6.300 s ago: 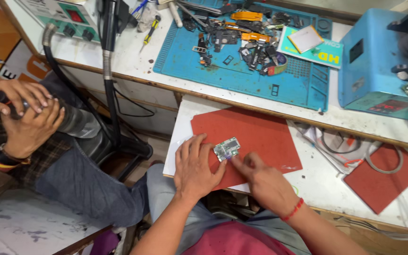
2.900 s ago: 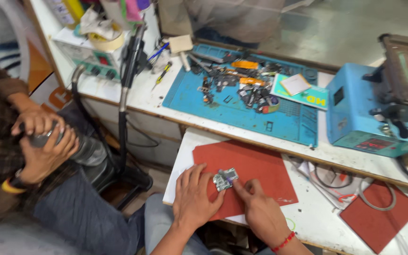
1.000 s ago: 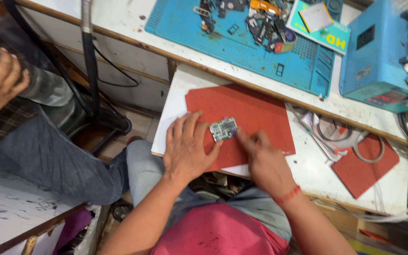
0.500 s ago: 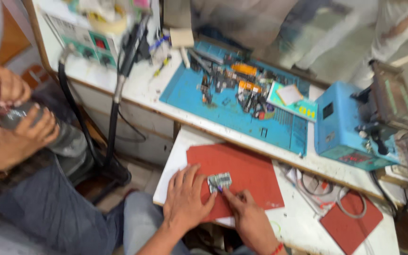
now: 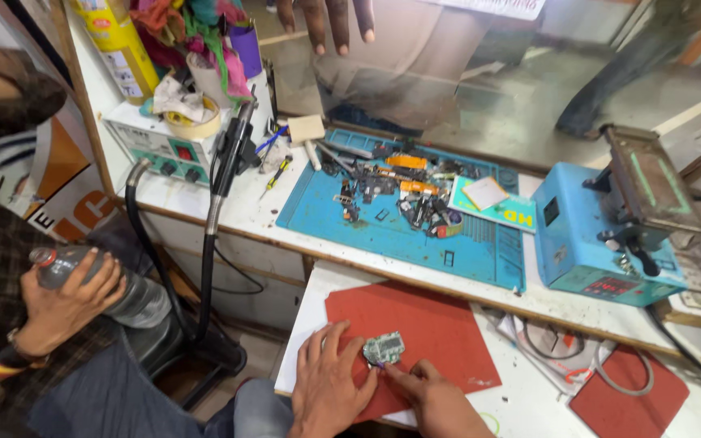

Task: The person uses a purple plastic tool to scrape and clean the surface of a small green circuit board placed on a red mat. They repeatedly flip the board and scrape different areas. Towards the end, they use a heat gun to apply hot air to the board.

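A: What was seen at the fingers?

B: The left hand was laid flat, fingers spread and released, at the lower centre of the frame, its fingertips just beside a small circuit board. The right hand was loosely curled, its forefinger stretched out so that the tip was brought against the board's lower edge. Nothing was gripped by either hand.

A: And where was the board found?

B: It was lying flat on a red mat, near the mat's lower left part, between the two hands. The mat was spread on a white worktop.

A: What was noted farther out?

B: Above the mat, a blue work mat strewn with small parts and tools was seen on a longer shelf-like worktop. A blue box-shaped machine was placed at the right, and a second red pad at the lower right. A pale bench unit with knobs was set at the upper left. At the left edge, a plastic bottle was held by another person's hand. A third person's fingers were seen hanging at the top edge.
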